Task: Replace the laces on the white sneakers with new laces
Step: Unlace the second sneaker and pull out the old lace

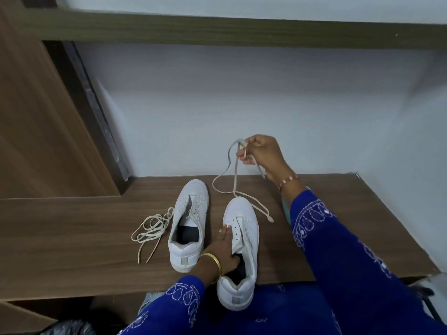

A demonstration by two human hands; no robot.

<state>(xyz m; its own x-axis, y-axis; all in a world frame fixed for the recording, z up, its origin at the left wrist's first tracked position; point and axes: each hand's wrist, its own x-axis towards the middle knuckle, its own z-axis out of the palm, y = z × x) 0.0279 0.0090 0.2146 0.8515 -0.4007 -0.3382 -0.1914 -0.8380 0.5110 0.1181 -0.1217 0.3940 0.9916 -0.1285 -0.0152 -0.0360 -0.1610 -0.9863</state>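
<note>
On the dark wood-grain bench (72, 238), listed left to right.

Item 1: loose cream flat shoelace (151, 232), lying in an untidy coil just beside the left shoe, apart from both hands. Risk: it looks much like the lace in hand, so old and new could be confused.

Item 2: white leather low-top sneaker (189, 223), upright, toe away from the person, eyelets bare. Awaiting lacing.

Item 3: left hand (223, 250), fingers tucked into the opening of the second white sneaker (242, 250), thumb laid along the eyelet edge, pinning the shoe. Its heel overhangs the bench's near edge; if the hold slackens during a pull, the shoe could tip off.

Item 4: long cream shoelace (234, 165), raised above the bench, its slack looping down over the second sneaker's toe, one tip resting on the bench. Whether any part is threaded through an eyelet cannot be told; it appears free. Risk: trailing slack may snag or knot.

Item 5: right hand (262, 153), fingers curled, pinching that lace near one end. A loose pinch could let the end slip.
</note>
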